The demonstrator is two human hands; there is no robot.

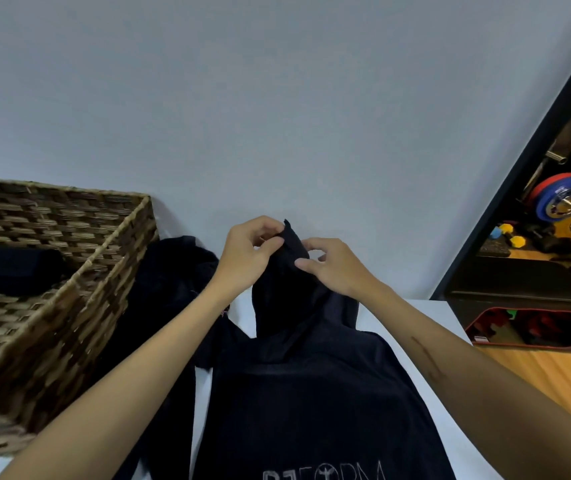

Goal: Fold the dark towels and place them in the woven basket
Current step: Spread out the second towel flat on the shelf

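Pinching a raised corner of the dark towel [312, 393] at frame centre, the left hand [246, 254] and right hand [332, 265] have their fingers clamped on cloth, with one folded towel [10, 265] already in the woven basket [69, 306] at left and a crumpled pile [169, 271] waiting beside it.
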